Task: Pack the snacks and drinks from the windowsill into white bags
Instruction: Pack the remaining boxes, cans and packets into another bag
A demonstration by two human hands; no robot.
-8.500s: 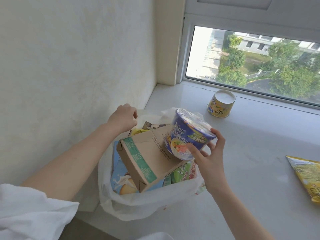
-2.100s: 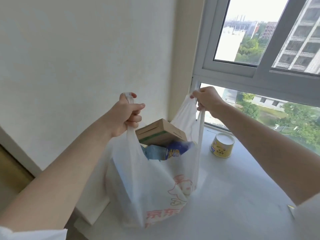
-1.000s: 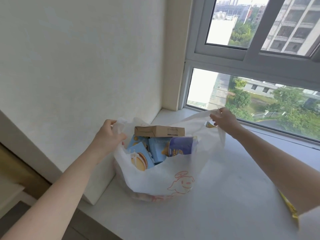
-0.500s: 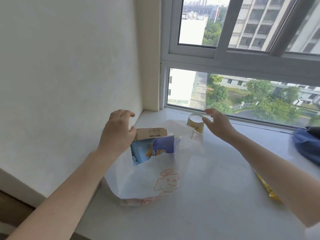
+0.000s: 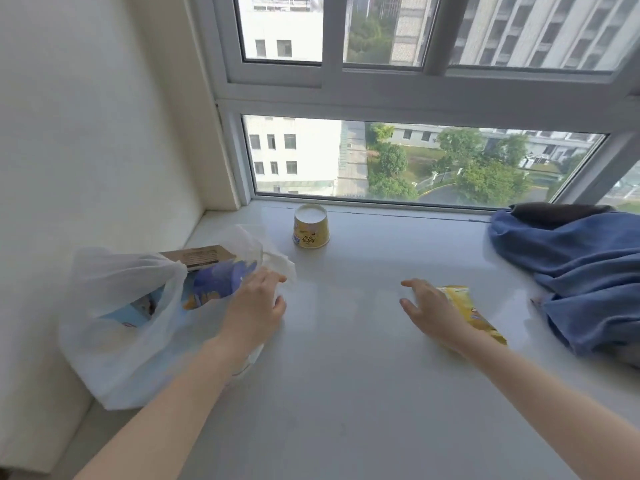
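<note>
A full white bag slumps at the left end of the windowsill, against the wall. A brown carton and a blue noodle cup stick out of its mouth. My left hand rests against the bag's right side with relaxed fingers. My right hand hovers open over the left end of a yellow snack packet lying on the sill; whether it touches the packet I cannot tell. A yellow cup stands upside down near the glass.
A heap of blue cloth covers the right end of the sill. The window frame runs along the back and the wall closes the left side.
Both hands have let go of the bag's handles. My left hand dropped to the bag's side and my right hand swung right to the yellow packet. The view turned right, showing the blue cloth.
</note>
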